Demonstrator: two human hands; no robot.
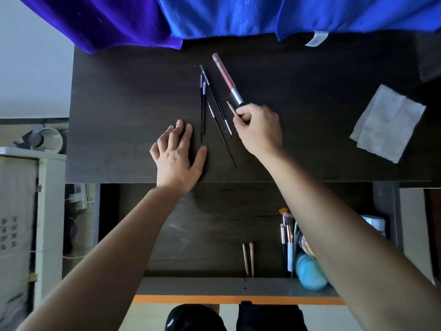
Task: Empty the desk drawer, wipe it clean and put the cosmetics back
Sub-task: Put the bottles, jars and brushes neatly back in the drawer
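Head view: the right hand (259, 126) has its grip clamped on the black end of a long pink tube (226, 78). The tube's long axis runs from the fist up and leftward, away from the person. A short pink pencil (231, 108) seems pinched alongside it. The left hand (177, 154) lies flat on the worktop (119, 103), fingers apart and holding nothing, just left of the thin brushes (203, 111). The open drawer (191, 235) lies nearer the person, beneath both forearms, so carrying the tube there likely means drawing it straight back, tip trailing.
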